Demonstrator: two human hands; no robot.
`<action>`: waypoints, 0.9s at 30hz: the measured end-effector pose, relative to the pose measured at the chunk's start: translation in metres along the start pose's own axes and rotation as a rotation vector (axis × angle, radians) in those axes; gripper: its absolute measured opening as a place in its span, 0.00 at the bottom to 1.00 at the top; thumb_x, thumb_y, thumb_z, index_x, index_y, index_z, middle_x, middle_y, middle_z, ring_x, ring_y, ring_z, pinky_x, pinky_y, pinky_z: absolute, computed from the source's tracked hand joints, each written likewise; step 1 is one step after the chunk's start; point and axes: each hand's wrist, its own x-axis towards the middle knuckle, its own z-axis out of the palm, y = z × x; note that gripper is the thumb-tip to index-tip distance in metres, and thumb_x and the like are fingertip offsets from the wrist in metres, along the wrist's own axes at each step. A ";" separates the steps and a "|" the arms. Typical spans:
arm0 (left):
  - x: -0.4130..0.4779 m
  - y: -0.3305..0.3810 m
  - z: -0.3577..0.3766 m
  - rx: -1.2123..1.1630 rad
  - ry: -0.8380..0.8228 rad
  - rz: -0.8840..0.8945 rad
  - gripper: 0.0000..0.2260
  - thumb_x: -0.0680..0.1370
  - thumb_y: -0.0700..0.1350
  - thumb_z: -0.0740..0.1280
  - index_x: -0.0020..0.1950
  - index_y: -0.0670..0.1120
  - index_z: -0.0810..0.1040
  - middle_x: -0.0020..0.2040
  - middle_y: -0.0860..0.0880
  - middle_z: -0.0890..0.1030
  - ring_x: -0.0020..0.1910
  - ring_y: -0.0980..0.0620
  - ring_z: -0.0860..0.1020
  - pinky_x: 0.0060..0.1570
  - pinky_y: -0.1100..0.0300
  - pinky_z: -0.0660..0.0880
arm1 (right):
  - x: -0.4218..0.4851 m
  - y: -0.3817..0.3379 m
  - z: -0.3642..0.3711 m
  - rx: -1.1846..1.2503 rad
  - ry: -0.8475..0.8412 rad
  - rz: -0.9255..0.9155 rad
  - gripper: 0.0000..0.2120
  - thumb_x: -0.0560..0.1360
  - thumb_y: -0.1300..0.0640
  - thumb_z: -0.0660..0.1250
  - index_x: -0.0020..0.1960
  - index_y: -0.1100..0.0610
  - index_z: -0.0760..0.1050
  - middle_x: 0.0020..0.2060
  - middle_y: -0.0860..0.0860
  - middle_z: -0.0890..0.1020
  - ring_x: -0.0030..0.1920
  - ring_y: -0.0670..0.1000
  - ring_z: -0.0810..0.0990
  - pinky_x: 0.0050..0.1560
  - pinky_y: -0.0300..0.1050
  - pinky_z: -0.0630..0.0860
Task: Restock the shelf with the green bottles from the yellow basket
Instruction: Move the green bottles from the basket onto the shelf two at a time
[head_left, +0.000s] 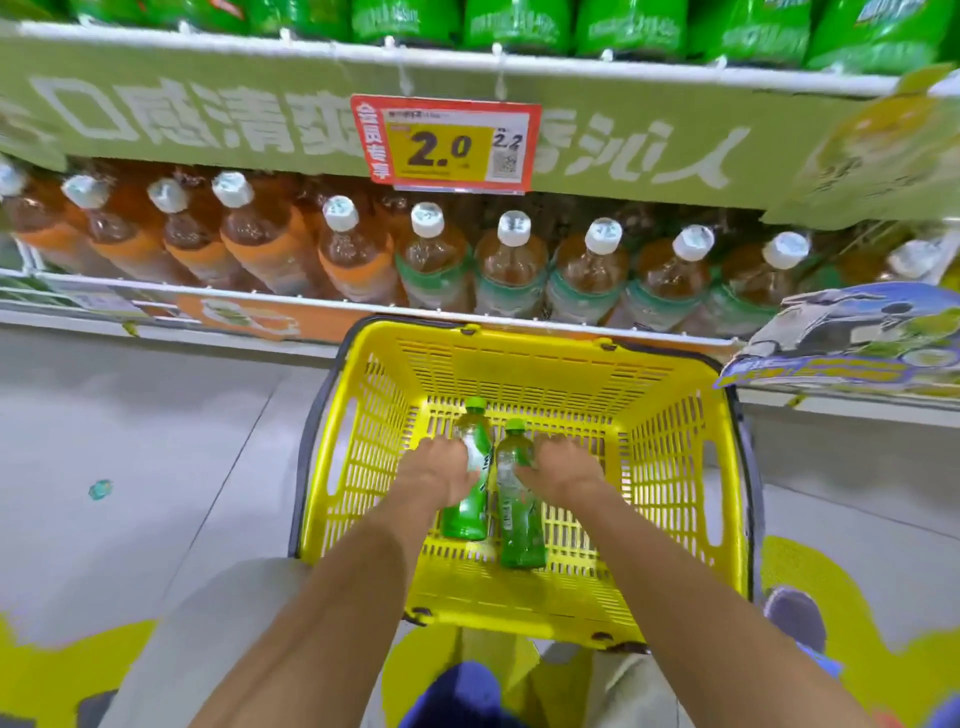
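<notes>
Both hands are down in the yellow basket (519, 345), which sits on the floor (156, 441) right against the foot of the shelf (363, 306). The left hand (441, 467) curls over the upper body of the left green bottle (467, 512), fingers wrapped round it just below the neck. The right hand (561, 465) is on the right green bottle (519, 525), thumb laid across its shoulder and fingers bent down along its far side, so each hand holds one bottle. The two bottles lie side by side on the basket's bottom, almost touching, green caps pointing toward the shelf (the left one reaches a little farther forward). I see nothing else in the basket.

Up on the shelf stands a row of brown drink bottles (511, 270) with white caps, orange labels to the left and green labels to the right. Above them hangs a red and yellow price tag (447, 143) reading 2.0, on a pale green banner (208, 119) with white characters. Green packs (519, 23) line the top level.
</notes>
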 end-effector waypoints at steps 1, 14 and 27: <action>0.006 0.001 0.005 -0.028 0.008 -0.025 0.23 0.81 0.58 0.63 0.68 0.43 0.73 0.67 0.41 0.76 0.68 0.41 0.73 0.64 0.47 0.73 | 0.003 -0.001 0.004 0.014 -0.006 -0.002 0.24 0.81 0.41 0.60 0.65 0.59 0.74 0.61 0.58 0.78 0.64 0.61 0.76 0.59 0.53 0.75; 0.020 -0.001 0.027 -0.538 0.080 -0.253 0.21 0.73 0.54 0.76 0.56 0.42 0.74 0.53 0.44 0.79 0.55 0.42 0.79 0.48 0.54 0.74 | 0.026 -0.012 0.024 0.505 -0.037 0.115 0.33 0.72 0.48 0.77 0.72 0.55 0.68 0.55 0.53 0.81 0.49 0.51 0.80 0.51 0.45 0.80; -0.035 -0.006 0.013 -0.968 0.208 -0.184 0.22 0.57 0.53 0.78 0.46 0.45 0.82 0.38 0.52 0.85 0.37 0.54 0.83 0.31 0.61 0.76 | -0.051 -0.016 -0.041 0.530 0.352 -0.121 0.41 0.66 0.43 0.80 0.74 0.52 0.70 0.65 0.52 0.77 0.62 0.53 0.77 0.59 0.45 0.73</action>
